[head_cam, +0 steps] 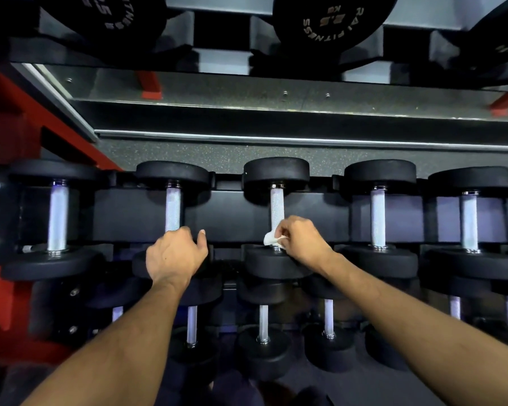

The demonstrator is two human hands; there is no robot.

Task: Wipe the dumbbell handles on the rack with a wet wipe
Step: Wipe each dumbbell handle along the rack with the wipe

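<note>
Reaching in from the near edge, the right hand (301,240) pinches a crumpled white wet wipe (272,239) against the near end of the third dumbbell's handle (277,208) on the middle row of the rack (226,213). Beside it, the left hand (175,254) curls round the near end of the second dumbbell's handle (173,209). Farther back, an upper shelf carries black weights (333,20) with pale lettering.

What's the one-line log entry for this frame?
stage: wiping | right hand: pinches wet wipe on third dumbbell handle, near end | left hand: grips second dumbbell handle
</note>
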